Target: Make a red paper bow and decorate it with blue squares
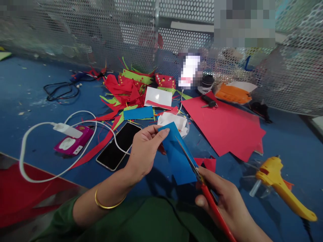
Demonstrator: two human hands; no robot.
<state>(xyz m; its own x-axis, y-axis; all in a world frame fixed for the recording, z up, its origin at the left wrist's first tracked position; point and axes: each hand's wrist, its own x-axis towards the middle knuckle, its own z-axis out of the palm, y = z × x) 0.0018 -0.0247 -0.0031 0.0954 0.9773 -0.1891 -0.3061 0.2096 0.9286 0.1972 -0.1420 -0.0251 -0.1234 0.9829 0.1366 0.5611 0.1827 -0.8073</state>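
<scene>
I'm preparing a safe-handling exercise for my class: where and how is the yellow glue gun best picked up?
By the middle of the handle, I'd judge, coming from the near right: the yellow glue gun lies with that long, slim part slanting to the picture's lower right, away from the clear stick by its body. Mind the black cord at the handle's end.

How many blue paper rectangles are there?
2: one held rectangle in the left hand, and another rectangle among the scraps. More may hide underneath.
</scene>
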